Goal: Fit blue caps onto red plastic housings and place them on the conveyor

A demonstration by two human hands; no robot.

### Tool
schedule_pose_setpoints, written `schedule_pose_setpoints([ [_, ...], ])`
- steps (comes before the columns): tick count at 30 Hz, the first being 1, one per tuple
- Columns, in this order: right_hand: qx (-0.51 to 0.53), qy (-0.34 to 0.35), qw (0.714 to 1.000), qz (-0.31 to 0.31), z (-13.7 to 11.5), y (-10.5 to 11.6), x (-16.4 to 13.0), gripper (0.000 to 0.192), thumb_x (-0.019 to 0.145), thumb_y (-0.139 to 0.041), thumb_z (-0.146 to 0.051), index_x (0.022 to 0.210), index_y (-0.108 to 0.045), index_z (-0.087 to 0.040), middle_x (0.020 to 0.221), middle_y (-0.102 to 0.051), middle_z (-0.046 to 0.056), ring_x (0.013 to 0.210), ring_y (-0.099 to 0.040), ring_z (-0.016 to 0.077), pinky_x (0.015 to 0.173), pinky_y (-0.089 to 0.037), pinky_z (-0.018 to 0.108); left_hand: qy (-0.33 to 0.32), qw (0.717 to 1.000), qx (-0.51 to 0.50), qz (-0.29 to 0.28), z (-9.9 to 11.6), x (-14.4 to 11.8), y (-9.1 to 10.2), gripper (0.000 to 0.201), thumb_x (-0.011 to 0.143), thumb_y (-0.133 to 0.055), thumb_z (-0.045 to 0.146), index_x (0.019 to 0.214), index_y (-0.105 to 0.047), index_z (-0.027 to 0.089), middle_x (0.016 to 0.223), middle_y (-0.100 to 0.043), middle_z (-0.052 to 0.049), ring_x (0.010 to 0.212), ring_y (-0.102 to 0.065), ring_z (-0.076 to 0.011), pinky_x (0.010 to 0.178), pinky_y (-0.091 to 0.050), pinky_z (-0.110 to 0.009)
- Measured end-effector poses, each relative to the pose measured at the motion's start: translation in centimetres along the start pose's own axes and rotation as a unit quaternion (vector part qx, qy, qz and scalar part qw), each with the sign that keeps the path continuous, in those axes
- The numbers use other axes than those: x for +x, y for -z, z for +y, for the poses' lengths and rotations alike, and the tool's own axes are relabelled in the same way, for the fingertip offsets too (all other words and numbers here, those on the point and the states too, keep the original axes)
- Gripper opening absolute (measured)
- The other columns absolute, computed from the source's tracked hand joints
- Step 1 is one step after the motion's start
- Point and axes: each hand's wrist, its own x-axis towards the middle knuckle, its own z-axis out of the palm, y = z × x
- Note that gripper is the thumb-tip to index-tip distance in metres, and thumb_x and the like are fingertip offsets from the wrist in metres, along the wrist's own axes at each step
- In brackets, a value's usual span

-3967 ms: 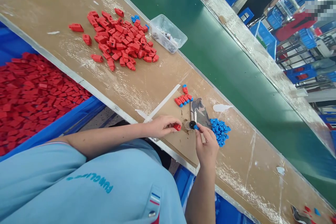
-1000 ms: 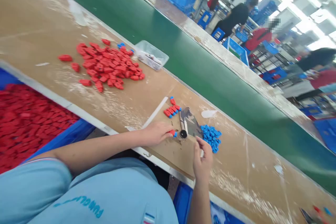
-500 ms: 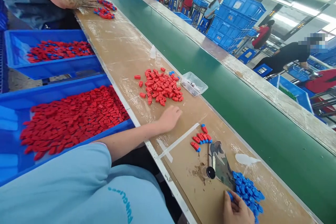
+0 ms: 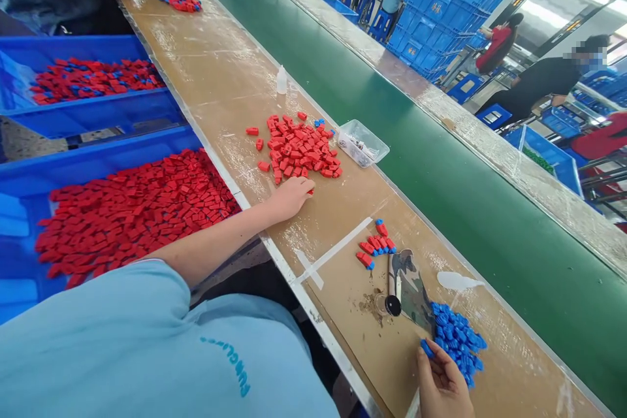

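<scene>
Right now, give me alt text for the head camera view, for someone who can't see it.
A person's left hand reaches the near edge of a red parts pile on a brown workbench, while the right hand picks at a blue parts pile. A green conveyor runs alongside.

A green conveyor belt (image 4: 392, 144) runs diagonally from twelve o'clock to four o'clock beside a brown worktable (image 4: 215, 78), where a clear plastic tub (image 4: 363, 142) and a small squeeze bottle (image 4: 281, 80) stand near its edge. At nine o'clock, two blue bins (image 4: 98, 119) hold red plastic parts, while stacked blue crates (image 4: 441, 6) and seated workers (image 4: 499, 46) fill the one o'clock background.
</scene>
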Motion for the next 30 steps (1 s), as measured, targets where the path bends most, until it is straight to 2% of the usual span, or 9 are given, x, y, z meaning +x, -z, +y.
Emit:
schedule_pose_setpoints([
  [3, 0.004, 0.020, 0.999, 0.024, -1.6, -0.4, -1.0, 0.057, 0.063, -0.068, -0.064, 0.094, -0.065, -0.016, 0.087, -0.068, 0.009, 0.075, -0.066, 0.0216, 0.066, -0.056, 0.032, -0.102, 0.989, -0.098, -0.033, 1.8, -0.8, -1.0, 0.011, 0.088, -0.049, 0.013, 0.088, -0.060, 0.016, 0.096, -0.060, -0.007, 0.093, -0.053, -0.0206, 0.088, -0.042, -0.034],
  [6, 0.033, 0.031, 0.998, 0.044, -3.6, -0.9, -1.9, 0.050, 0.065, -0.071, -0.057, 0.095, -0.063, -0.017, 0.085, -0.067, 0.007, 0.076, -0.064, 0.0194, 0.070, -0.055, 0.032, -0.172, 0.966, -0.170, -0.090, 3.7, -1.4, -2.5, 0.008, 0.081, -0.059, 0.009, 0.084, -0.061, 0.016, 0.093, -0.062, -0.006, 0.095, -0.053, -0.0199, 0.088, -0.042, -0.032],
  [10, 0.053, 0.049, 0.996, 0.043, -5.2, -1.1, -2.6, 0.046, 0.066, -0.071, -0.054, 0.092, -0.064, -0.017, 0.088, -0.065, 0.008, 0.081, -0.063, 0.0200, 0.076, -0.055, 0.035, -0.167, 0.952, -0.211, -0.145, 5.4, -2.0, -4.2, 0.018, 0.075, -0.064, 0.005, 0.088, -0.058, 0.015, 0.091, -0.063, -0.006, 0.093, -0.053, -0.0197, 0.084, -0.043, -0.030],
  [15, 0.022, 0.093, 0.995, 0.013, -5.4, -1.1, -3.0, 0.041, 0.074, -0.066, -0.051, 0.098, -0.066, -0.017, 0.100, -0.065, 0.011, 0.092, -0.063, 0.0222, 0.082, -0.054, 0.040, -0.116, 0.952, -0.232, -0.165, 6.1, -2.2, -4.4, 0.032, 0.074, -0.059, -0.001, 0.100, -0.055, 0.017, 0.086, -0.062, -0.002, 0.092, -0.053, -0.0182, 0.077, -0.044, -0.026],
  [19, 0.011, 0.117, 0.993, 0.010, -5.9, -1.6, -3.0, 0.042, 0.076, -0.065, -0.051, 0.101, -0.067, -0.017, 0.101, -0.064, 0.012, 0.090, -0.063, 0.0214, 0.080, -0.055, 0.038, -0.144, 0.949, -0.227, -0.167, 6.4, -2.3, -4.4, 0.034, 0.075, -0.051, -0.005, 0.100, -0.057, 0.018, 0.087, -0.063, -0.003, 0.092, -0.054, -0.0173, 0.078, -0.044, -0.025],
  [24, 0.055, 0.095, 0.994, 0.007, -6.9, -2.2, -3.2, 0.041, 0.075, -0.068, -0.047, 0.104, -0.064, -0.018, 0.095, -0.068, 0.010, 0.085, -0.065, 0.0188, 0.078, -0.055, 0.035, -0.156, 0.944, -0.221, -0.186, 7.1, -2.5, -4.6, 0.033, 0.075, -0.060, 0.000, 0.103, -0.059, 0.017, 0.088, -0.064, -0.004, 0.094, -0.052, -0.0199, 0.082, -0.044, -0.028],
  [26, 0.056, 0.100, 0.993, 0.001, -7.4, -2.3, -3.3, 0.037, 0.076, -0.067, -0.045, 0.101, -0.064, -0.017, 0.093, -0.069, 0.009, 0.083, -0.066, 0.0185, 0.077, -0.055, 0.034, -0.180, 0.937, -0.229, -0.193, 7.5, -2.8, -4.4, 0.031, 0.077, -0.058, 0.001, 0.104, -0.059, 0.018, 0.090, -0.064, -0.005, 0.094, -0.052, -0.0200, 0.084, -0.044, -0.028],
  [30, -0.033, 0.148, 0.988, 0.005, -8.2, -2.0, -3.4, 0.031, 0.079, -0.063, -0.044, 0.096, -0.069, -0.018, 0.093, -0.071, 0.010, 0.081, -0.066, 0.0187, 0.078, -0.055, 0.036, -0.230, 0.910, -0.279, -0.205, 8.9, -4.2, -4.6, 0.035, 0.081, -0.043, -0.003, 0.105, -0.058, 0.018, 0.099, -0.064, -0.005, 0.096, -0.056, -0.0174, 0.088, -0.043, -0.027],
])
